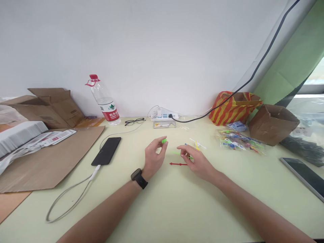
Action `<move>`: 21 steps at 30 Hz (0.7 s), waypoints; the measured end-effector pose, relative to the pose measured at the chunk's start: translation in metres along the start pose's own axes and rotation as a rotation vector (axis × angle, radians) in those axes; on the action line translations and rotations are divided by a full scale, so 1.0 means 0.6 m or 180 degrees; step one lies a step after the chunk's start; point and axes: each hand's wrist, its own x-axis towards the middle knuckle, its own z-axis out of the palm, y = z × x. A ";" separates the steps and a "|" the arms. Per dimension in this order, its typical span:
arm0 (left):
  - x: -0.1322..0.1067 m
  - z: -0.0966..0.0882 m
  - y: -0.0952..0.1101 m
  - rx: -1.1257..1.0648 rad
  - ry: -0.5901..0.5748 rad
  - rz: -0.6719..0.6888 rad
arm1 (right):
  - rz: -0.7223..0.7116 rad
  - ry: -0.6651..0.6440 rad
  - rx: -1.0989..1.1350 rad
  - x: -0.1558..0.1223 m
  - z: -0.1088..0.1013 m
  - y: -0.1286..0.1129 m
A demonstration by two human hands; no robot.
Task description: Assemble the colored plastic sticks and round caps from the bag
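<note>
My left hand (154,156), with a black watch on the wrist, is raised a little over the pale table (177,209) and pinches a small bright green plastic piece (164,140) at its fingertips. My right hand (196,161) rests on the table just to the right, fingers curled over small green and blue bits that I cannot make out clearly. A thin red stick (177,164) lies on the table between the two hands. A few small yellow, white and blue plastic parts (197,144) lie just beyond my right hand.
A black phone (106,150) on a white cable lies to the left beside flat cardboard (48,162). At the back stand a water bottle (105,101), glasses (134,121), a power strip (164,117) and a striped bag (234,106). To the right sit bags of coloured parts (238,140), a brown box (273,123) and a tablet (303,175).
</note>
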 end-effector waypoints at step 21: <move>-0.011 0.001 0.025 -0.0840 -0.1408 -0.0233 | 0.0420 0.0620 0.1187 0.012 -0.005 0.007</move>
